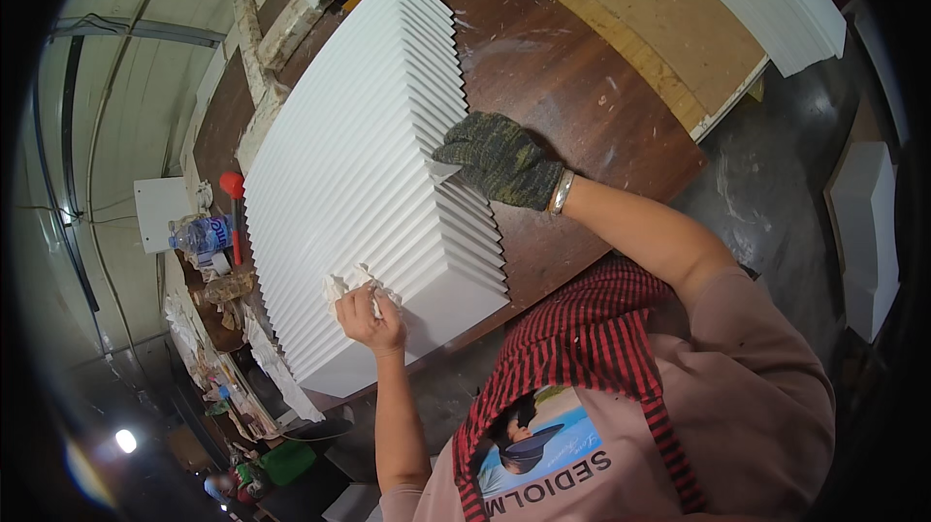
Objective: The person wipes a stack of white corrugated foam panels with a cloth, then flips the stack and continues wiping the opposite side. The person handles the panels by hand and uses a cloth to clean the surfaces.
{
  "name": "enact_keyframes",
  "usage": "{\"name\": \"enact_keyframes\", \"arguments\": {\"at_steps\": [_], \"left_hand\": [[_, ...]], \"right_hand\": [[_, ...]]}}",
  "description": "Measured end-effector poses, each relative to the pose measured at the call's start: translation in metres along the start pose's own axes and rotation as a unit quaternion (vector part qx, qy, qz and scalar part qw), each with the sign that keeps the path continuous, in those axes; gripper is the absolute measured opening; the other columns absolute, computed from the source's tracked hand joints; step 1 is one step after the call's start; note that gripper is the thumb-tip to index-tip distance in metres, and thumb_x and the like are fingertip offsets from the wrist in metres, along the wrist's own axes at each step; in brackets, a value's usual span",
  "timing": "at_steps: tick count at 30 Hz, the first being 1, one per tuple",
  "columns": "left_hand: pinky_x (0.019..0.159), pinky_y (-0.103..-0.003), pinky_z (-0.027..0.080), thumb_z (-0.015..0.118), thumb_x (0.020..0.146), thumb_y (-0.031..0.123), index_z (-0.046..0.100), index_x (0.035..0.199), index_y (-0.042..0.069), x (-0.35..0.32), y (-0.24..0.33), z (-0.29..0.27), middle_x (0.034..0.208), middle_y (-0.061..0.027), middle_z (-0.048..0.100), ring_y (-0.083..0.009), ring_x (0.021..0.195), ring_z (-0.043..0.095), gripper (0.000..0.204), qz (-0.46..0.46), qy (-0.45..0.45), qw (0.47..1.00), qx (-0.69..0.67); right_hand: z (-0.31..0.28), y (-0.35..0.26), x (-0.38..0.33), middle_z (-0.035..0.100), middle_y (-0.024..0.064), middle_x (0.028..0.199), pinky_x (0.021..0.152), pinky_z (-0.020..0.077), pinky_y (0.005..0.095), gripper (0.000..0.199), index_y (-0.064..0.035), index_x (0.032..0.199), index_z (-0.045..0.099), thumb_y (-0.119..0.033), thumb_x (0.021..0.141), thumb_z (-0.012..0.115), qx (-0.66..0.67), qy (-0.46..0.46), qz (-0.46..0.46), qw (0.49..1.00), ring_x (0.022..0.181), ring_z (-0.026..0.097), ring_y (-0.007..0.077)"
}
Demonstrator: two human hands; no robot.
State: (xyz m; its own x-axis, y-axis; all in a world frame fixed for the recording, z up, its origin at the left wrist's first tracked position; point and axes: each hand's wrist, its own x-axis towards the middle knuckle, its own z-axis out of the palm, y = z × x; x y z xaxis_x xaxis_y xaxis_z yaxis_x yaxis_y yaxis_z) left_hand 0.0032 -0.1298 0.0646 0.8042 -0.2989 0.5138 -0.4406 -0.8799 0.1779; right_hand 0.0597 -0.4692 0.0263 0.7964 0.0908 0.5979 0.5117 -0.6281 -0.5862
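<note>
A large white block with a ridged top [339,173] lies on the brown table, its right side showing a zigzag edge. My left hand [370,320] is bare and closed round a crumpled white wad [336,286], cloth or tissue, at the near end of the ridges. My right hand [499,161] wears a dark mottled knit glove. Its fingers are closed at the zigzag right edge, pinching a small pale flat piece [442,171] against the ridges. What that piece is, I cannot make out.
The brown tabletop [601,134] extends to the right. Beyond it stands a stack of white sheets [766,8]. At the left are a plastic bottle [202,234], a red-headed tool [232,185] and a white-smeared frame [267,57]. A white angular piece [866,241] stands at far right.
</note>
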Motion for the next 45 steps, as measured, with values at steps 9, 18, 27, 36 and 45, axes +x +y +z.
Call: {"name": "enact_keyframes", "arguments": {"at_steps": [9,18,27,36,45], "left_hand": [[0.073,-0.044,0.046,0.063,0.079,0.011,0.070,0.091,0.004,0.000,0.000,0.001,0.084,-0.0129,0.063,-0.0342,0.077,0.056,0.015,0.001,0.007,1.000,0.008],[0.071,-0.044,0.045,0.062,0.080,0.011,0.069,0.090,0.003,0.001,0.001,0.000,0.083,-0.0129,0.063,-0.0341,0.076,0.055,0.015,0.003,0.008,1.000,0.016],[0.070,-0.044,0.045,0.064,0.079,0.010,0.070,0.089,0.004,0.001,-0.001,0.001,0.083,-0.0130,0.063,-0.0340,0.075,0.056,0.014,0.010,0.012,1.000,0.013],[0.071,-0.044,0.046,0.065,0.077,0.010,0.071,0.090,0.004,0.000,0.000,0.002,0.082,-0.0125,0.062,-0.0335,0.076,0.056,0.015,0.005,0.022,1.000,-0.001],[0.071,-0.044,0.046,0.065,0.076,0.010,0.071,0.089,0.005,0.000,-0.001,0.001,0.082,-0.0119,0.063,-0.0328,0.075,0.057,0.016,0.006,0.018,1.000,0.014]], "right_hand": [[0.000,0.018,-0.020,0.069,0.0097,0.104,0.090,0.0520,0.0453,0.030,-0.0129,0.110,0.072,-0.015,0.081,0.071,-0.022,-0.085,-0.056,0.995,0.098,0.064,0.0305],[-0.009,0.020,-0.022,0.067,0.0076,0.096,0.090,0.0513,0.0440,0.018,-0.0149,0.096,0.076,-0.019,0.079,0.074,-0.017,-0.213,-0.060,0.975,0.097,0.063,0.0295],[0.001,0.021,0.012,0.068,0.0072,0.100,0.089,0.0523,0.0437,0.024,-0.0156,0.105,0.073,-0.018,0.080,0.072,-0.002,-0.023,-0.077,0.997,0.097,0.063,0.0290],[-0.010,0.021,0.005,0.070,0.0104,0.102,0.092,0.0522,0.0448,0.026,-0.0117,0.105,0.074,-0.018,0.079,0.074,0.054,-0.085,0.002,0.995,0.098,0.065,0.0310],[-0.024,0.025,-0.002,0.071,0.0081,0.106,0.095,0.0513,0.0438,0.029,-0.0135,0.109,0.074,-0.024,0.083,0.073,-0.077,-0.293,-0.001,0.953,0.101,0.064,0.0284]]}}
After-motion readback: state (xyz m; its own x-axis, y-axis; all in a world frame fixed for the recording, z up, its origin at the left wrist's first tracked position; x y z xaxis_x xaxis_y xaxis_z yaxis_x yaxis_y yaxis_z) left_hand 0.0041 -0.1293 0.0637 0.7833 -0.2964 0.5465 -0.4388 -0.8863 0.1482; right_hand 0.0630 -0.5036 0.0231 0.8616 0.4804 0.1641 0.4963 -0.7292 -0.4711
